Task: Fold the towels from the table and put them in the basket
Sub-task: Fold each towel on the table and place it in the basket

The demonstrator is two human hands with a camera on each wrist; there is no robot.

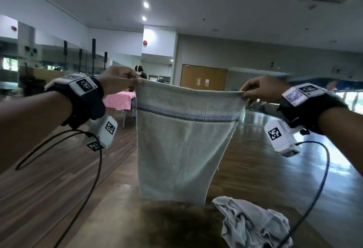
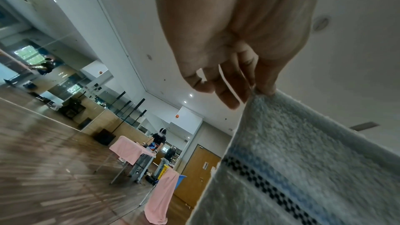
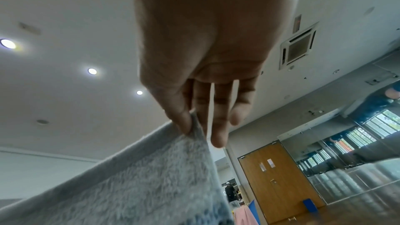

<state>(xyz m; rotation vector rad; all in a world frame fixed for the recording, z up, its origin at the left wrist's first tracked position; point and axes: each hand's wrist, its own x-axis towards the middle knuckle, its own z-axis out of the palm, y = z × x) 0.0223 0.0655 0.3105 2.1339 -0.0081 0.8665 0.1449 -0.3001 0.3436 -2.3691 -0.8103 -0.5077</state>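
The pale grey terry towel with a blue-and-black checked band (image 1: 184,139) hangs in the air above the brown wooden table (image 1: 121,218), its two top corners held only by thumb-and-fingertip pinches of the left hand (image 1: 117,79) and the right hand (image 1: 261,88), the other fingers loose. With so little cloth in each grip, a corner could slip free as the towel is brought down to fold, and its hanging lower edge could drag over the crumpled light grey towel (image 1: 253,226) lying on the table just beside it. The basket shows in no view, the towel hides the table behind it, and the crumpled towel is cut off at the lower edge of the head view.
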